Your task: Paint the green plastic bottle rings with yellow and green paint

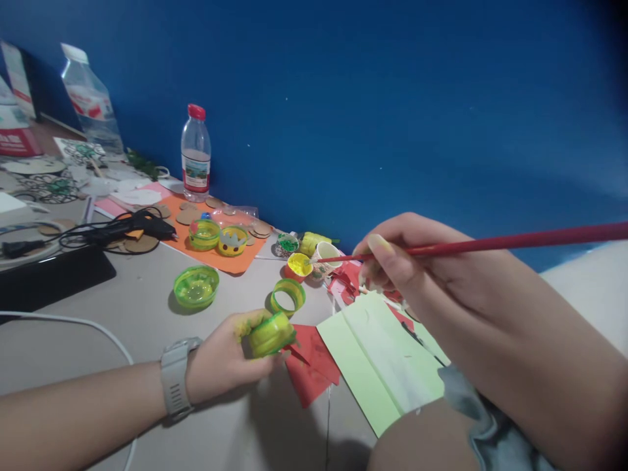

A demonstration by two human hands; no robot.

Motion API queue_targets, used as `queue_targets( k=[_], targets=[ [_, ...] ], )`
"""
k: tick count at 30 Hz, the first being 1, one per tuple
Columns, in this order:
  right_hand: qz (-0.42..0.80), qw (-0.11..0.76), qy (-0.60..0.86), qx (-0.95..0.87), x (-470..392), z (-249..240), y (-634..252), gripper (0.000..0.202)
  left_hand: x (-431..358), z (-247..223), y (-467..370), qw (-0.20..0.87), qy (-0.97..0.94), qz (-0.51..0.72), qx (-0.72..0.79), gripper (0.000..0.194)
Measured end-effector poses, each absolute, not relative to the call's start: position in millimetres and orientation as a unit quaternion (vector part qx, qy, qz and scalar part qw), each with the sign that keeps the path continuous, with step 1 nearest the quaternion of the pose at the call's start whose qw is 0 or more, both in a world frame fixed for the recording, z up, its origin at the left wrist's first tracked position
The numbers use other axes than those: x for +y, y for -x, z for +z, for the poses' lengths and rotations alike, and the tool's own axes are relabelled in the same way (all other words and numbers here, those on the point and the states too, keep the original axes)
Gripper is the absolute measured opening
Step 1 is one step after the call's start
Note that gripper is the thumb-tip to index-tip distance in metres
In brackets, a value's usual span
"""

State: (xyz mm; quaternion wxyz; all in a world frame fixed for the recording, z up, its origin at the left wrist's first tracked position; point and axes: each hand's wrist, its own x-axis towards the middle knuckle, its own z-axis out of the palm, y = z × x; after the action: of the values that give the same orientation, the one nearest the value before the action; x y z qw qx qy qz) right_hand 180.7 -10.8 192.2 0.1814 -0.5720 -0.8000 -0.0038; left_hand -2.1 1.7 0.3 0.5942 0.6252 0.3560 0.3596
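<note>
My left hand (230, 356), with a grey watch on its wrist and yellow-green smears on its fingers, grips a small yellow-green painted cylinder (272, 335) lying on its side. A slim red paintbrush (471, 243) is pinched in my right hand (417, 261). The brush tip reaches the rim of a small cup of yellow paint (299, 265); whether it touches the paint I cannot tell. Just beyond the cylinder lies a painted green-yellow ring (288, 297). Left of it stands a painted green-yellow bowl (196, 288). A cup with green paint (287, 244) is behind the yellow one.
Orange paper (240, 263) carries two decorated round pieces and several cardboard discs. A red-capped bottle (196, 157) stands by the blue wall (343, 118). Red paper (314, 366) and pale green paper (373, 386) lie in front. Black cables (108, 229) and a white cord (98, 324) are left.
</note>
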Motion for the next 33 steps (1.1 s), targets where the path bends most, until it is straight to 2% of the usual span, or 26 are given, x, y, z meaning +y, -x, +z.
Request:
queue_targets(
  k=[5, 10, 16, 21, 26, 33],
  targets=[
    [-0.008, 0.185, 0.574, -0.798, -13, 193, -182, 0.021, 5, 7, 0, 0.581, -0.636, 0.360, 0.359, 0.019],
    [-0.024, 0.182, 0.610, -0.771, -3, 191, -183, 0.020, 8, 10, 0, 0.572, -0.597, 0.396, 0.399, 0.028],
    [0.064, 0.170, 0.588, -0.788, 36, 177, -185, 0.019, 9, 15, 0, 0.552, -0.583, 0.399, 0.444, 0.029],
    [0.070, 0.150, 0.606, -0.778, 65, 157, -187, 0.018, 9, 13, -1, 0.585, -0.583, 0.370, 0.424, 0.031],
    [0.074, 0.140, 0.616, -0.772, 77, 146, -186, 0.018, 9, 14, 0, 0.552, -0.589, 0.403, 0.430, 0.034],
    [0.070, 0.132, 0.618, -0.772, 80, 142, -180, 0.021, 7, 16, -1, 0.646, -0.548, 0.341, 0.408, 0.030]
  ],
)
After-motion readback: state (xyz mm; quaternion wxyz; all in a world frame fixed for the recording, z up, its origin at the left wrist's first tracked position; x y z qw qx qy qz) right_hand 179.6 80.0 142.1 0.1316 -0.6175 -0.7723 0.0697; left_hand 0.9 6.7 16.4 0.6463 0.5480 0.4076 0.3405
